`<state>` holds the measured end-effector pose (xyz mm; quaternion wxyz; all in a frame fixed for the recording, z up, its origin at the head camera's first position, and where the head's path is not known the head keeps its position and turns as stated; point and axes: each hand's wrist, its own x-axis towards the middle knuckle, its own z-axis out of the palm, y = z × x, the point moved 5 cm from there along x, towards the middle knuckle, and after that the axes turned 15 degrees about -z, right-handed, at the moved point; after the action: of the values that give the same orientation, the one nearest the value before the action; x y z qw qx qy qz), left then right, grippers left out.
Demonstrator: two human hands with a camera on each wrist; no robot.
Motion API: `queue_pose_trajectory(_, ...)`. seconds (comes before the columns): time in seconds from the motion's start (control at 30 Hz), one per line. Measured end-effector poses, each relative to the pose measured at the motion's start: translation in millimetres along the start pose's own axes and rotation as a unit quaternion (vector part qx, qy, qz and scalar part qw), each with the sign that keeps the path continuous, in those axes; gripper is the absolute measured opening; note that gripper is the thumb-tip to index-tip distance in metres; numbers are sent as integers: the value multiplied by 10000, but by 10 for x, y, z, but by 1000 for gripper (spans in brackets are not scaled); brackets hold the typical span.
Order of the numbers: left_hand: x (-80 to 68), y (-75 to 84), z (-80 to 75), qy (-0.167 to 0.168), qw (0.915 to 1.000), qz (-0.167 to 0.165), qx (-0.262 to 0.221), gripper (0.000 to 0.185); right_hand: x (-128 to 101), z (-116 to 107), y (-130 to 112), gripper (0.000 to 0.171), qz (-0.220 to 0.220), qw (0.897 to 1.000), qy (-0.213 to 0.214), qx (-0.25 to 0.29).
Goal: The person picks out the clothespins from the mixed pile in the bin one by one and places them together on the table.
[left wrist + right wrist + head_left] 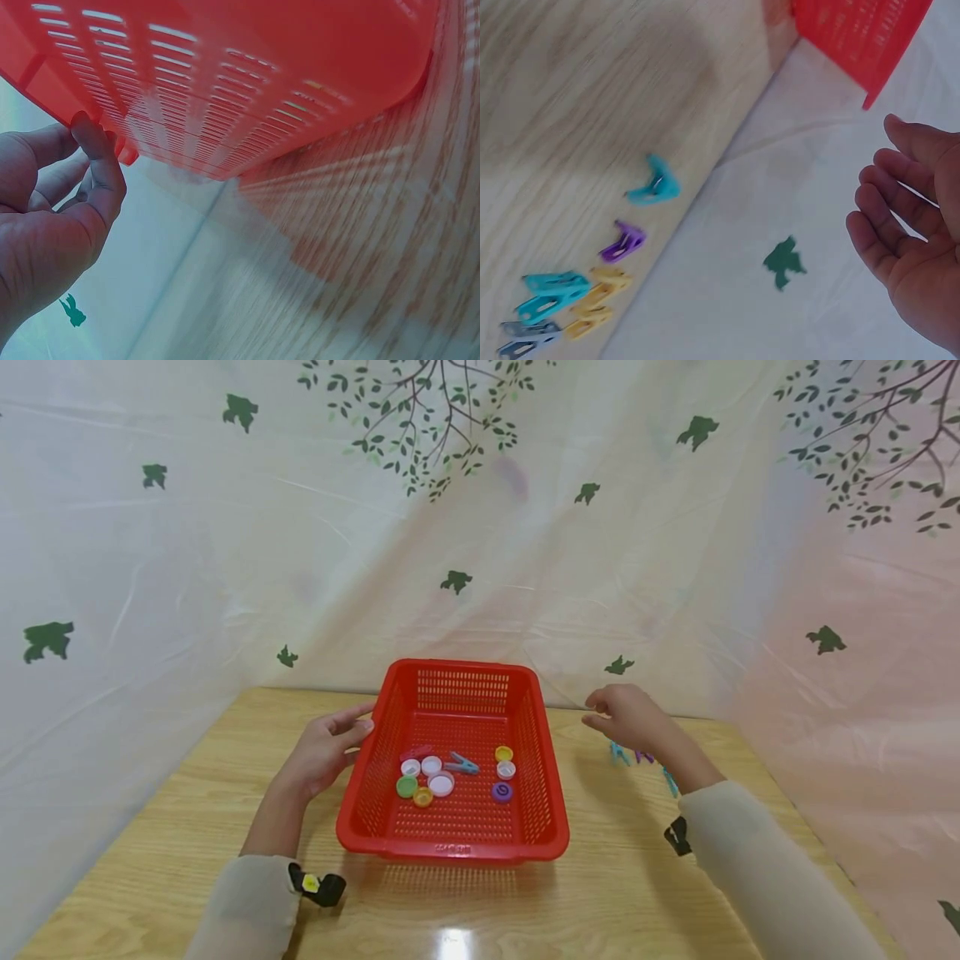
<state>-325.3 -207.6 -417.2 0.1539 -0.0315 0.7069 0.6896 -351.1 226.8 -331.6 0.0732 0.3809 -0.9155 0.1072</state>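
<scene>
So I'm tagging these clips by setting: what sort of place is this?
Likely a staged indoor tabletop setup, not a lived-in room: a wooden table is curtained by a leaf-printed sheet, with only a red basket of bottle caps and loose clothespins laid out.

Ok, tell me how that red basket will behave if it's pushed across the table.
The red basket looks like thin perforated plastic, so probably light and a little flexible. On the glossy wooden table it would likely slide easily rather than tip, given its wide flat base. The loose bottle caps inside may skid about.
</scene>
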Motion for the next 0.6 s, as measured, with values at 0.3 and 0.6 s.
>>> queue_pose_trajectory(0.3,-2,-8,0,22,10000,-32,-3,52,386,47,-364,30,-97,9999,-76,-49)
queue_pose_trajectory(0.6,3,-14,0,55,10000,-60,-21,53,685,164,-601,28,-265,9990,-331,-134)
